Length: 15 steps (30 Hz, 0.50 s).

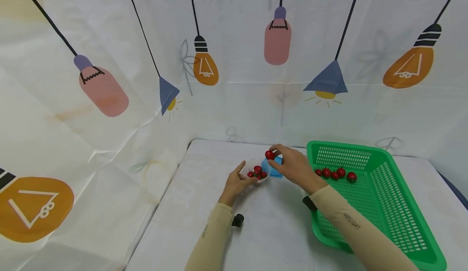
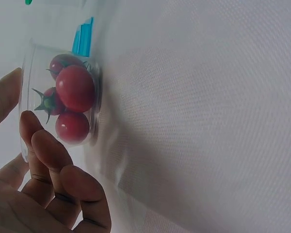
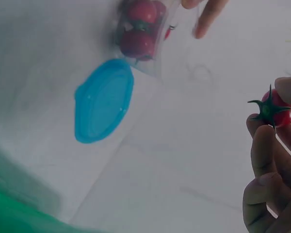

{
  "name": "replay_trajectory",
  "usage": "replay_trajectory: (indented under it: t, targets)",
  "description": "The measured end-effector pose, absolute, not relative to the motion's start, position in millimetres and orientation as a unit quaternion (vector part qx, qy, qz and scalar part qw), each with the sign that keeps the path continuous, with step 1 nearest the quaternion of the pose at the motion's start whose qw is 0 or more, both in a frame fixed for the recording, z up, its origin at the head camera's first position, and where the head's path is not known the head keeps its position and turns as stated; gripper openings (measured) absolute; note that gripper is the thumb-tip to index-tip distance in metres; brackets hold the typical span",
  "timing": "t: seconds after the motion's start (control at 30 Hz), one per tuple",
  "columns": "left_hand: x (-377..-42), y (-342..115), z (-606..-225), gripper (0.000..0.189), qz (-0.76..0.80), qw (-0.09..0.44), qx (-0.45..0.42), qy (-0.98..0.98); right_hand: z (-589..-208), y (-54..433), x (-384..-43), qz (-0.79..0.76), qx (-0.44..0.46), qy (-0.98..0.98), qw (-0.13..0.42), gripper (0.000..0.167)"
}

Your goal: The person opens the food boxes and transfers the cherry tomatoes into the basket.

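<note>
My right hand (image 1: 294,167) pinches a cherry tomato (image 1: 269,155) between thumb and fingers, raised above the table just right of a clear plastic cup (image 2: 39,60). A green calyx (image 3: 268,109) shows on that tomato in the right wrist view. With thumb and fingers spread about its rim, my left hand (image 1: 233,186) holds the cup at its near left side. Several red cherry tomatoes (image 2: 75,88) lie inside the cup, some with green stems. A blue lid (image 3: 104,102) lies on the table beside the cup, partly hidden by my right hand in the head view.
A green plastic basket (image 1: 365,218) stands on the right under my right forearm, with several cherry tomatoes (image 1: 334,175) near its far left end. White cloth (image 1: 193,189) covers the table. A printed sheet (image 1: 241,100) hangs behind and along the left.
</note>
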<state>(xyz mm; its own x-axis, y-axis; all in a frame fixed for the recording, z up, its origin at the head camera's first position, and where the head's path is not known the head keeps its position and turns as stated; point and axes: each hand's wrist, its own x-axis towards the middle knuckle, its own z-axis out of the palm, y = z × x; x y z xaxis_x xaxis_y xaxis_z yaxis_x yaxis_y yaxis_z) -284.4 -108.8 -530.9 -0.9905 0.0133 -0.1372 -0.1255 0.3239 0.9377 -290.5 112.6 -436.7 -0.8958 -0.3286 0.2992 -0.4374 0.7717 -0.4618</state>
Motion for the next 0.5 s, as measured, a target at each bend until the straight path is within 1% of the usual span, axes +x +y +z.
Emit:
replay_trajectory:
  t: [0.23, 0.43, 0.5]
  targets:
    - [-284, -108, -530, 0.085, 0.581, 0.059, -0.035, 0.811, -425, 134, -283, 0.254, 0.204, -0.937, 0.127, 0.041]
    - [-282, -109, -529, 0.086, 0.587, 0.059, -0.035, 0.807, -419, 159, -277, 0.263, 0.183, -0.939, 0.123, 0.04]
    - [-282, -110, -529, 0.086, 0.587, 0.06, -0.034, 0.806, -419, 169, -276, 0.269, 0.175, -0.94, 0.116, 0.042]
